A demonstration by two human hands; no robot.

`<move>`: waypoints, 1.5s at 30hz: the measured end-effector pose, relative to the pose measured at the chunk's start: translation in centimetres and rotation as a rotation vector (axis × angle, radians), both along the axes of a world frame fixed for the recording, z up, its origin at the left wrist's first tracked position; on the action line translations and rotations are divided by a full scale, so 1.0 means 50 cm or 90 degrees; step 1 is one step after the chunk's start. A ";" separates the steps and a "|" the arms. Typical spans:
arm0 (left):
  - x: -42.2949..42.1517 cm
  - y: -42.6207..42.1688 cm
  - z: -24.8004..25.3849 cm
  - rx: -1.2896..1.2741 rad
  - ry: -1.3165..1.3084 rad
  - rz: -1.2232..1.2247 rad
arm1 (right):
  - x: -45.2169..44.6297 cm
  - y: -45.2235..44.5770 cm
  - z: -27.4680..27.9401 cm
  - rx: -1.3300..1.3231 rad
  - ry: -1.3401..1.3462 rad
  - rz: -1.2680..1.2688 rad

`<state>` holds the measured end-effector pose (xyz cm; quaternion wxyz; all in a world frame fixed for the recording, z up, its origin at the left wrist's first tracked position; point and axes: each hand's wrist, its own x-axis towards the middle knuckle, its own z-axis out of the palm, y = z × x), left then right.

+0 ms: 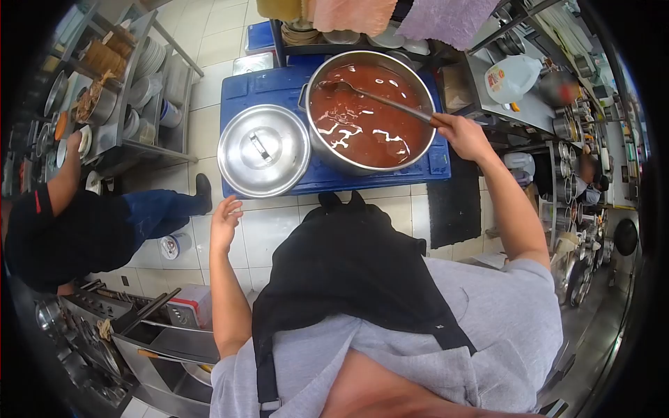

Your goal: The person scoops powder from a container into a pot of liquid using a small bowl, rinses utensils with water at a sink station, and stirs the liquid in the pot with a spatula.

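My right hand (463, 136) is closed round the brown handle end of a long metal ladle (390, 102). The ladle slants across a big steel stockpot (315, 143) of red sauce (341, 115), and its head is partly sunk in the sauce at the far left side. Left of the pot, touching or nearly touching it, lies a round steel lid (240, 155) with its handle up. Below the lid's near edge hangs my left hand (224, 221), fingers loosely bent and apart, holding nothing. Pot and lid both rest on a blue chest-like surface (244, 87).
At left a person in dark clothes (83, 230) reaches toward a metal shelf (150, 76) of plates and pans. A white bucket (174, 245) stands on the tiled floor. A plastic jug (512, 78) sits on the right-hand counter. Cloths (446, 21) hang behind the pot.
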<state>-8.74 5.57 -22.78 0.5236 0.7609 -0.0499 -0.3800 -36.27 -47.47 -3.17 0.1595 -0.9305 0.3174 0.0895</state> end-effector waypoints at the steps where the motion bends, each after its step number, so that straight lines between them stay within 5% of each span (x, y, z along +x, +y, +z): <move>1: 0.002 0.007 0.027 -0.014 -0.035 0.020 | 0.021 0.002 -0.003 -0.078 0.015 0.041; 5: 0.001 -0.045 0.208 -0.139 -0.273 -0.076 | 0.109 0.008 -0.020 -0.180 0.094 0.089; 7: -0.022 -0.110 0.386 -0.103 -0.480 -0.205 | 0.141 -0.006 -0.052 -0.199 0.103 0.125; 11: -0.089 -0.236 0.645 -0.303 -0.824 -0.425 | 0.179 -0.058 -0.159 -0.310 0.198 0.185; 14: -0.152 -0.284 0.744 -0.279 -0.975 -0.590 | 0.178 -0.098 -0.257 -0.287 0.235 0.149; 19: -0.195 -0.276 0.791 -0.157 -1.002 -0.728 | 0.147 0.013 -0.250 -0.251 0.292 0.185; 26: -0.203 -0.254 0.795 -0.083 -0.962 -0.783 | 0.007 0.084 -0.213 -0.256 0.381 0.254; 32: -0.191 -0.227 0.795 -0.064 -0.908 -0.734 | 0.060 0.221 -0.074 -0.150 0.441 0.379; 34: -0.173 -0.209 0.767 -0.059 -0.845 -0.676 | 0.076 0.237 -0.074 -0.137 0.346 0.377; 40: -0.116 -0.036 0.447 0.008 -0.481 -0.394 | 0.144 0.216 -0.120 -0.156 0.143 0.312; 44: -0.185 0.179 0.159 0.117 -0.223 -0.185 | 0.118 0.193 -0.114 -0.038 0.234 0.302; 45: -0.207 0.207 0.158 0.137 -0.175 -0.155 | 0.095 0.178 -0.153 -0.049 0.254 0.289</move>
